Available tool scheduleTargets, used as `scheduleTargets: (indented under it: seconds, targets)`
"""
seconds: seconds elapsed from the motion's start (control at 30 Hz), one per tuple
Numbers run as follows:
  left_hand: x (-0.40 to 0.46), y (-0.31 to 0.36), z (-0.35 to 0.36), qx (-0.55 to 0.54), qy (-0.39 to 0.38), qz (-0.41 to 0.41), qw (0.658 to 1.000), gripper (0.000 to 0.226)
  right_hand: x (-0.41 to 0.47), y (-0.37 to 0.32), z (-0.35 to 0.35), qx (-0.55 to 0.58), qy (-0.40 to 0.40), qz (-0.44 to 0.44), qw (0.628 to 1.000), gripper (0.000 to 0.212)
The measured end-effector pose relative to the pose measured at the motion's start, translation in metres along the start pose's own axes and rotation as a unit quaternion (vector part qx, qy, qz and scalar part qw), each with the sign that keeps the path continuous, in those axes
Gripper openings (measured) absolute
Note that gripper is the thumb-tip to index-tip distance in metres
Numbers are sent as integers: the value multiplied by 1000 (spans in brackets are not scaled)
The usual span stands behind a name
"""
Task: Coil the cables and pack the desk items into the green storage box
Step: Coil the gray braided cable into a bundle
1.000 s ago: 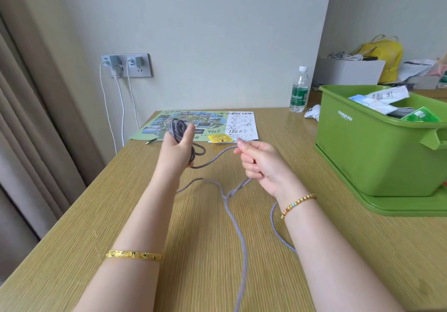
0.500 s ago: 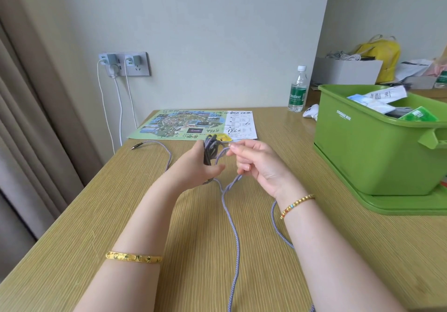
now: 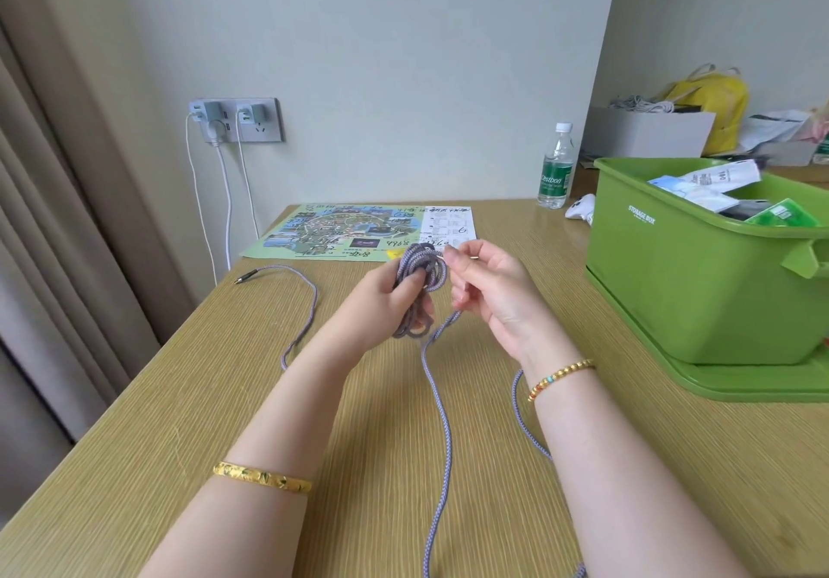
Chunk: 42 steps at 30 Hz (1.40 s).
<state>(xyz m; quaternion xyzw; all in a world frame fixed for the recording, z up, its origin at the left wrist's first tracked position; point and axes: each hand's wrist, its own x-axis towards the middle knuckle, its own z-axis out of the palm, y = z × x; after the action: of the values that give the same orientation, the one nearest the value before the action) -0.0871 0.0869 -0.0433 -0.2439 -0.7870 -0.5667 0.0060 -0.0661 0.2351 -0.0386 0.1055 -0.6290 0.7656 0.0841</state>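
Table (image 3: 493, 465): I saw a wood-grain top carrying everything, its far edge against the wall.
Green storage box (image 3: 700, 290): it stood on its lid near the right edge, already holding packets and papers.
Map sheet (image 3: 354, 232): it lay flat near the far edge, left of centre.
Cable (image 3: 437, 420): I saw a grey braided cord, partly wound into a small coil mid-table; one loose run trailed toward the near edge, another curved out left to a plug lying near the left edge.
Left hand (image 3: 381, 304): its fingers were curled round the coil, holding it up off the table.
Right hand (image 3: 489, 286): its fingers pinched the cord just beside the coil's top.
Water bottle (image 3: 555, 169): upright at the far edge, left of the box.
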Motion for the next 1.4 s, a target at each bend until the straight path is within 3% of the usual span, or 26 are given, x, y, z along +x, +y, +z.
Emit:
scheduleTargets:
  seconds: [0.13,0.37,0.5,0.6,0.73,0.87,1.0,1.13,1.3,1.4]
  targets:
    - [2,-2,0,-31,88,-37,995,29,-2,-1,-5,-13,-96,69,993,11]
    - [10,-8,-12,-197,233,-122,945,29,-4,6,-3,-186,-203,126,953,13]
    - [11,-2,-16,-330,223,-128,908,29,-6,13,2,-299,-214,129,921,15]
    - [8,-1,-22,-384,172,-131,898,28,-5,14,5,-190,-216,129,949,6]
    - [5,-1,-25,-397,113,-121,903,26,-5,13,0,-150,-252,164,942,17]
    - [4,1,-26,-415,85,-98,900,25,0,17,-2,-207,-120,188,953,21]
    - [4,2,-22,-435,77,-86,893,28,6,26,-5,-195,32,220,955,20]
    - [6,5,-23,-435,138,-88,885,21,7,31,-10,-219,81,258,938,17]
    - [4,3,-29,-507,132,-37,851,25,12,37,-21,-244,154,238,927,20]
    - [5,1,-29,-468,136,-59,871,24,15,42,-31,-280,208,215,912,25]
